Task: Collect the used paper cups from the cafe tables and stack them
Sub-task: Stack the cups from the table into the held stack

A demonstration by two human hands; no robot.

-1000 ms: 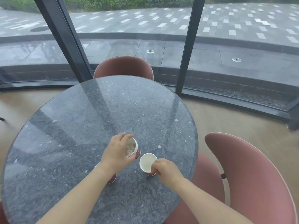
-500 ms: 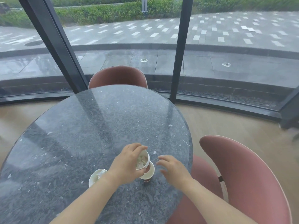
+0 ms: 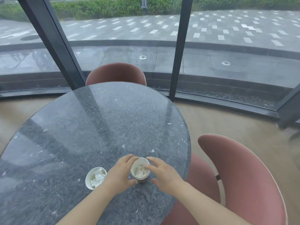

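paper cup (image 3: 140, 160) stands near the right edge of the table (image 3: 97, 127), left hand (image 3: 121, 173) curled round its side, right hand (image 3: 162, 172) spread with straight fingers over the rim, gripping nothing; can't tell if they touch the wad inside. second cup (image 3: 89, 180), stuffed with crumpled tissue (image 3: 98, 175), stands just left of the left wrist, apart from the first. risks: tissue blocks nesting so a stack sits high and tips, a hard push crushes the paper wall, or the left forearm knocks the second cup over.
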